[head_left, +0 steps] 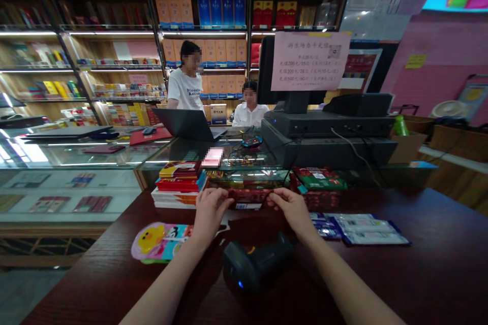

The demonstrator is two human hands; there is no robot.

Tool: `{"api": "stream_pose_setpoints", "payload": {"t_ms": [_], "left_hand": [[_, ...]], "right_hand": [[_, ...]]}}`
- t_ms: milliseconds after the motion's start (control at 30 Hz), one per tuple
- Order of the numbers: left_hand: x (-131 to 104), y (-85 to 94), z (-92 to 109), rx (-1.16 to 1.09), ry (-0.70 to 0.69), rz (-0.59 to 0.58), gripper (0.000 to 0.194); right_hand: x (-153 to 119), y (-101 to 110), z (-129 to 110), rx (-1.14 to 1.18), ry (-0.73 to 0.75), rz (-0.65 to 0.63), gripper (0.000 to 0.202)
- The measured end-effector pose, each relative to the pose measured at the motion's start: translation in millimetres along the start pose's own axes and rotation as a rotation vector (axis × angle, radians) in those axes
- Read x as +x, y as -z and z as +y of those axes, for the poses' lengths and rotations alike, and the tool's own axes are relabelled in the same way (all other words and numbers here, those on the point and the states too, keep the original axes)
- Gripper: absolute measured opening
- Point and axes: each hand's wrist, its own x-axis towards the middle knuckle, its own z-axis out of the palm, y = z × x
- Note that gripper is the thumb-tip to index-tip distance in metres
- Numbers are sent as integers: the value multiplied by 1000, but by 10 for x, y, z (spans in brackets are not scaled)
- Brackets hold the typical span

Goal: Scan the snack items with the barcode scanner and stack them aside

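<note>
Between my two hands is a small dark red packet [249, 197] with a white label on its lower edge. My left hand [211, 213] pinches its left end, and my right hand [292, 208] pinches the right end. Just below lies a black barcode scanner [253, 261] with a blue light, on the dark wooden table [430, 269]. Left of my left hand stands a stack of boxes [177, 185] in white, red and yellow. A packet with a yellow duck [158, 241] lies in front of that stack. Beyond my right hand are dark red and green packets [320, 180].
Blue and white packets [369, 228] lie on the table's right. Behind the table, a glass counter [183, 150] carries an open laptop [186, 124], a mouse [251, 140] and a black register with a monitor [328, 129]. Two people, one standing [185, 86] and one lower [249, 111], are behind it.
</note>
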Motion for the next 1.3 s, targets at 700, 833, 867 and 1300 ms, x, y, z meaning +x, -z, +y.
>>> {"api": "stream_pose_setpoints", "payload": {"t_ms": [700, 833, 867, 1300], "left_hand": [[29, 101, 24, -109, 8, -29, 35], [69, 183, 16, -235, 58, -21, 28], [73, 188, 6, -267, 73, -22, 28], [53, 166, 0, -247, 36, -11, 25]], "right_hand": [[16, -65, 77, -64, 16, -76, 40], [-10, -64, 50, -81, 58, -83, 43], [-16, -68, 47, -69, 53, -91, 43], [-68, -161, 48, 80, -12, -107, 40]]}}
